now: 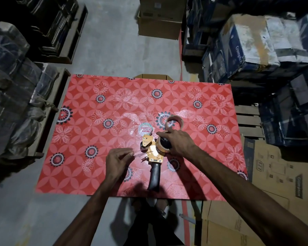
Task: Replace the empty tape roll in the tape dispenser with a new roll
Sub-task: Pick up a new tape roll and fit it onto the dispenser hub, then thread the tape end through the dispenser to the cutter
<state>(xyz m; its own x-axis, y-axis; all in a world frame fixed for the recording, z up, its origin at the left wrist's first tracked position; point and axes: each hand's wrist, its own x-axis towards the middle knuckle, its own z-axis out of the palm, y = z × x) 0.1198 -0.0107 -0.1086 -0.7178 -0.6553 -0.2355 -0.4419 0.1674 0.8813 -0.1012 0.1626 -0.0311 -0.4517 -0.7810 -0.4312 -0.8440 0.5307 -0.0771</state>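
Right hand curls over the new roll seated on the orange tape dispenser, hiding most of it; left hand pinches a clear tape strip, faint and hard to trace. Dispenser lies mid-near on the red floral table, empty core just beyond, round label beside. Dim storeroom, stacked cartons around, partly cut off.

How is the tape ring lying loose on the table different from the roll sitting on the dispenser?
The loose ring lies free on the red table, untouched, beyond the dispenser; the mounted roll sits on the dispenser under the right hand. The loose ring's centre is open, showing the table; the mounted roll's is filled by a dark hub. Both are brownish rings.
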